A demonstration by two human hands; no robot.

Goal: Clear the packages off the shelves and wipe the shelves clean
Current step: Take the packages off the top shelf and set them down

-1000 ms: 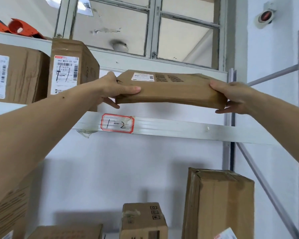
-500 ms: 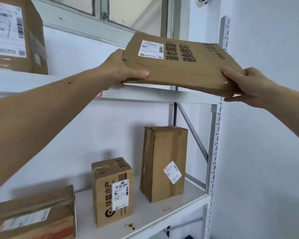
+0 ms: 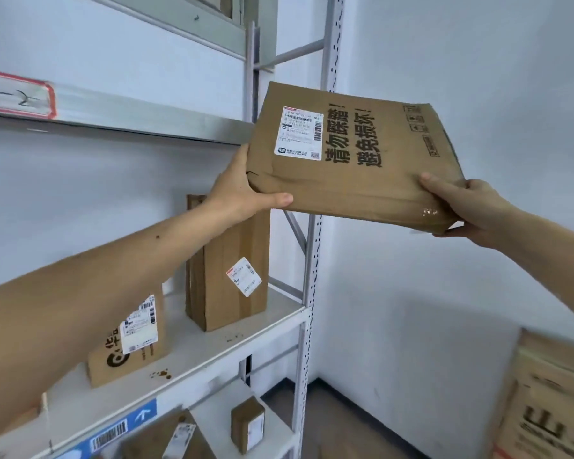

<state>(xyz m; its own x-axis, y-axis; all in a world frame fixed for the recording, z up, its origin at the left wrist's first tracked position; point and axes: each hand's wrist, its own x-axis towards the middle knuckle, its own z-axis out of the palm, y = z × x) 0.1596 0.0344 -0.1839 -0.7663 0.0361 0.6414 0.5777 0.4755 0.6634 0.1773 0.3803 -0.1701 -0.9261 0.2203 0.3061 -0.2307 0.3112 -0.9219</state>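
Observation:
A flat brown cardboard package (image 3: 355, 157) with a white label and black printed characters hangs in the air to the right of the upper shelf's edge (image 3: 140, 117). My left hand (image 3: 242, 190) grips its near left corner, thumb on the front edge. My right hand (image 3: 468, 207) grips its near right corner, thumb on top and fingers underneath. On the middle shelf (image 3: 212, 346) stand a tall brown box (image 3: 229, 270) and a smaller printed box (image 3: 130, 342), with brown specks of dirt beside them.
The white shelf upright (image 3: 312, 260) stands just below the package. A lower shelf holds a small box (image 3: 247, 422) and another package (image 3: 176, 438). A large carton (image 3: 550, 402) stands on the floor at the lower right, by the white wall.
Both hands have carried the flat package off the upper shelf, down and to the right. The view has swung down and right, so the lower shelves and the floor carton show.

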